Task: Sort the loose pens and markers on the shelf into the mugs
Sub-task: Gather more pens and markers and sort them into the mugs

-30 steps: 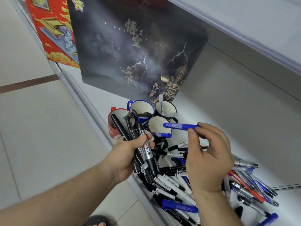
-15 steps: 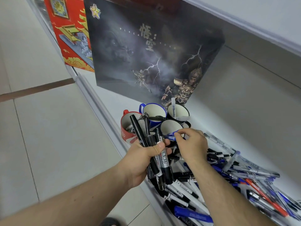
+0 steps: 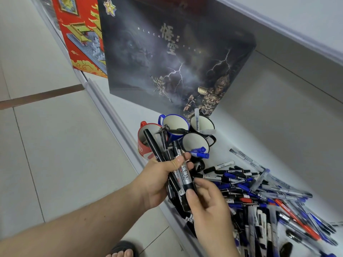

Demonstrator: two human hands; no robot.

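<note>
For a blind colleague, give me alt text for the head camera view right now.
The left hand grips a bundle of black markers while the right hand touches its lower end, above a pile of loose pens on a white shelf beside four mugs.

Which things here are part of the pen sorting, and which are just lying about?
Job: black markers in left hand; right hand; loose pile; red mug; blue mug; two black mugs.
Lying about: dark box; red box.

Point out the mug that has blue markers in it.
The black mug nearest the hands: two blue markers jut over its rim.
</note>
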